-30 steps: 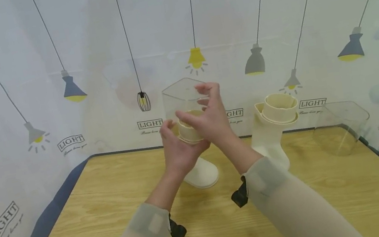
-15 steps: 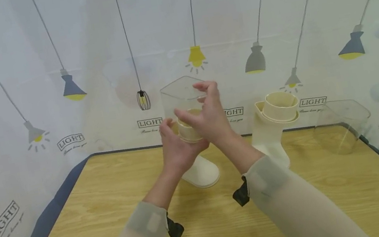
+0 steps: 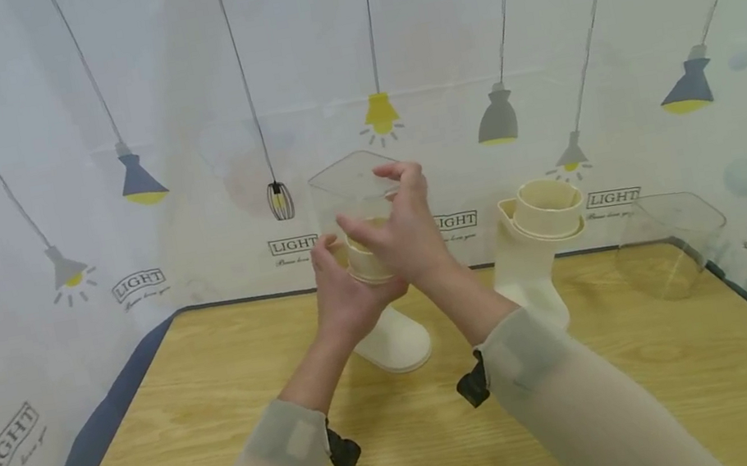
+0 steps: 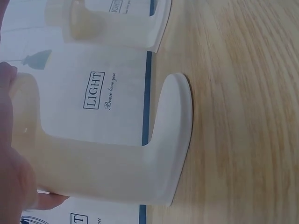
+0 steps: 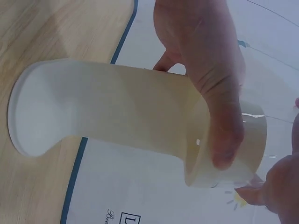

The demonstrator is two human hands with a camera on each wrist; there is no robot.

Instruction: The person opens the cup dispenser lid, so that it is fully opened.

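Observation:
A cream plastic stand [image 3: 396, 341] with a rounded foot and a round collar stands upright on the table. My left hand [image 3: 348, 300] grips it at the collar; the right wrist view shows its thumb [image 5: 226, 135] lying across the collar's side. A clear angular container [image 3: 342, 193] sits upside down over the collar. Around the container curl the fingers and thumb of my right hand [image 3: 411, 235], just above my left. The left wrist view shows the stand's column [image 4: 93, 163] and foot from the side. The join between container and collar is mostly hidden by my hands.
To the right stands a second cream stand [image 3: 530, 272] of the same shape, its collar uncovered. Farther right, near the table's back corner, is another clear container [image 3: 672, 247]. A white printed backdrop [image 3: 196, 164] rises behind the wooden table [image 3: 176, 434].
Both hands keep the same hold on the stand and the clear container. Only the head view has shifted slightly.

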